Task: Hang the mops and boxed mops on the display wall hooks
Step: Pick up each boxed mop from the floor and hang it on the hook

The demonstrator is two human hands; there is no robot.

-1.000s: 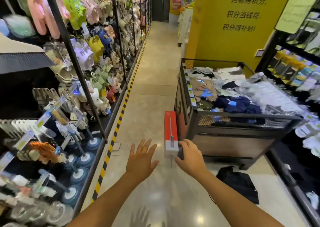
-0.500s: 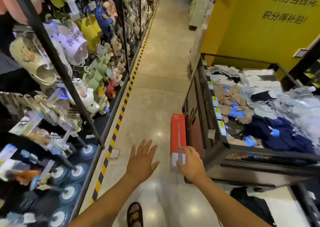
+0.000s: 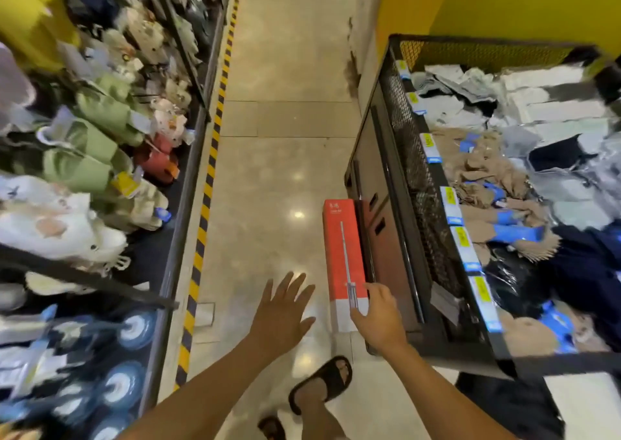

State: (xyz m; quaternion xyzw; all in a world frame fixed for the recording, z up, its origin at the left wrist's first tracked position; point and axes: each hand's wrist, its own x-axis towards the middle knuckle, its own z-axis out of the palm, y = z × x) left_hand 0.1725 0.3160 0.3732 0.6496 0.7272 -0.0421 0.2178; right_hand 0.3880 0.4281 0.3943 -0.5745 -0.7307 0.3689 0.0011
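Note:
A long red and white mop box stands on end against the left side of a black mesh bin. My right hand grips the box near its white upper end, fingers curled round its right edge. To the left of the box, my left hand hovers above the floor with straight, spread fingers and holds nothing. Several blue and white round mop heads hang low on the display wall at the lower left.
Slippers fill the rack on the left, edged by a yellow and black floor stripe. The mesh bin on the right holds packed socks. My sandalled foot stands on the tiled aisle. A dark bag lies at the lower right.
I have stepped closer and the view has tilted down. My right hand has slid onto the box's front face. The left hand stays spread beside it.

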